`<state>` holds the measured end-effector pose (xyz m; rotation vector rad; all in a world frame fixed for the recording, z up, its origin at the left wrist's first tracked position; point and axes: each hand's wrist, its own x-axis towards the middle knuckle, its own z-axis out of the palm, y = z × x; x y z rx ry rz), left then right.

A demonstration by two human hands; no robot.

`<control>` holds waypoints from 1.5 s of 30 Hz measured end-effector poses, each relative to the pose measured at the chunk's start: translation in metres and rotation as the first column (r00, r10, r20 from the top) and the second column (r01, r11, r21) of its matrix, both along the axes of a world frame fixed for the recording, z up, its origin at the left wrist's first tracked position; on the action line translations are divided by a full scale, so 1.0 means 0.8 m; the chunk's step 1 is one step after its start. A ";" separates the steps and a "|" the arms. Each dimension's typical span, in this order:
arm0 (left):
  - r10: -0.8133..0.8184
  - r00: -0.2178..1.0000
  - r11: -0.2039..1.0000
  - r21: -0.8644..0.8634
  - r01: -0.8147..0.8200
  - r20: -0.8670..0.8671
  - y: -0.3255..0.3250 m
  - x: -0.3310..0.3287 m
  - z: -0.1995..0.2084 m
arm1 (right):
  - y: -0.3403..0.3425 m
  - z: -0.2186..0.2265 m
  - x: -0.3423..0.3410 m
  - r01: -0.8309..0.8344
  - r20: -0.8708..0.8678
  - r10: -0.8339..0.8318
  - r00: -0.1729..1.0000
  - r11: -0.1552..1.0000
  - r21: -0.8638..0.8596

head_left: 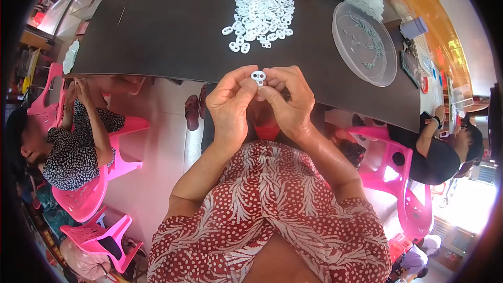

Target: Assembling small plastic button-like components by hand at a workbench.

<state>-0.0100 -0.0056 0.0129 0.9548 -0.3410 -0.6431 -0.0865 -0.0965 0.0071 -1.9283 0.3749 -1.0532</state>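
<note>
Both hands pinch it: left hand (229,106) and right hand (290,104) grip one white plastic piece (258,77) between fingertips, held up for close handling; loose pile (260,11) lies beyond

A dark desk (167,26) stands on a pale tiled floor (157,147), with pink plastic chairs (99,188) either side.

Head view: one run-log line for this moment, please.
hands: left and right pinch one small white two-hole plastic piece | pile of same pieces on dark table | clear round lid right
</note>
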 end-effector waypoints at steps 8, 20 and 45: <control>0.043 0.982 0.993 0.103 -0.063 0.183 0.002 -0.003 -0.003 | -0.006 0.003 -0.004 -0.077 -0.010 0.078 0.997 0.991 0.107; 0.107 0.972 0.991 0.056 -0.122 0.210 -0.002 -0.009 -0.009 | 0.003 0.015 0.005 -0.153 0.078 0.134 0.988 0.772 0.617; 0.011 0.999 1.000 -0.020 -0.010 0.045 0.001 -0.004 -0.010 | -0.003 0.004 0.000 -0.094 0.000 0.095 0.995 0.987 0.131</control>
